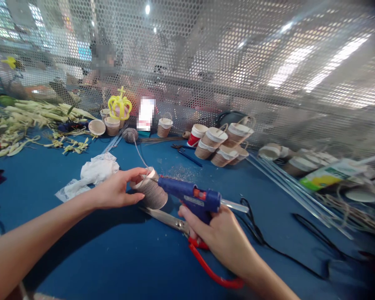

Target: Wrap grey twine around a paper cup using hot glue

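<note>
The right hand is wrapped round a blue glue gun, its nozzle at the rim of a cord-wound grey cup. The left hand steadies that tilted cup between thumb and fingers, beside red-handled scissors. Lettering on the gun and green-and-white bag is illegible. Beyond, brown cups stand stacked, contents unclear.

The blue table has room at bottom middle. A string-wrapped cup and scissors (red-handled) block the center.
</note>
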Demonstrator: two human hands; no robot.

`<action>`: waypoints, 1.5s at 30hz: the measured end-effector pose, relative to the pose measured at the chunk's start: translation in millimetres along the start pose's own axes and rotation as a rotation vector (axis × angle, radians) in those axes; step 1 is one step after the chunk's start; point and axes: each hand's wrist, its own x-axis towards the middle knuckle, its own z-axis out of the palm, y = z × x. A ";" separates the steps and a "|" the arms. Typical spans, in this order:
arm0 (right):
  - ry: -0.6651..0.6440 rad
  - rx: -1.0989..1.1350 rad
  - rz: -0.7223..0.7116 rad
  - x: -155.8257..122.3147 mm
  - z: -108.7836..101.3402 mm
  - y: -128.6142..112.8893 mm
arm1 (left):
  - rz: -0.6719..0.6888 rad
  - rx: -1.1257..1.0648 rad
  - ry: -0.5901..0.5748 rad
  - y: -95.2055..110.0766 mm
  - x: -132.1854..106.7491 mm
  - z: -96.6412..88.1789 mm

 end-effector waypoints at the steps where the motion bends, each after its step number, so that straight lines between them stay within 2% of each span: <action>1: -0.002 0.003 -0.002 -0.3 0.4 -0.2 | 0.001 0.005 0.002 0.3 0.0 0.0; 15: 0.008 0.015 -0.050 -0.7 4.1 1.4 | 0.012 -0.003 -0.011 -0.2 -0.1 -0.2; 18: 0.028 0.043 0.004 2.4 -3.1 -0.8 | -0.016 0.008 0.000 -1.4 -0.7 0.5; 23: -0.115 0.266 -0.057 13.3 -23.9 -4.9 | -0.043 -0.013 0.014 -1.8 -0.2 1.9; 27: -0.021 0.428 -0.028 35.9 -34.3 4.4 | -0.046 -0.005 0.018 1.0 0.7 2.0; 29: 0.052 0.437 0.073 52.4 -35.4 12.4 | -0.052 0.004 0.022 2.1 0.5 2.0; 31: 0.095 0.416 0.113 69.5 -33.8 19.4 | -0.056 0.011 0.024 2.1 0.0 2.0; 36: 0.153 0.279 0.107 102.5 -20.6 24.6 | -0.037 0.028 0.031 -0.4 -0.3 2.1; 42: 0.278 -0.063 0.053 123.1 -6.8 24.1 | -0.025 0.003 0.021 0.7 0.2 2.0; 45: 0.288 -0.202 0.034 126.5 -4.1 26.6 | -0.019 0.005 0.026 2.1 -0.1 1.7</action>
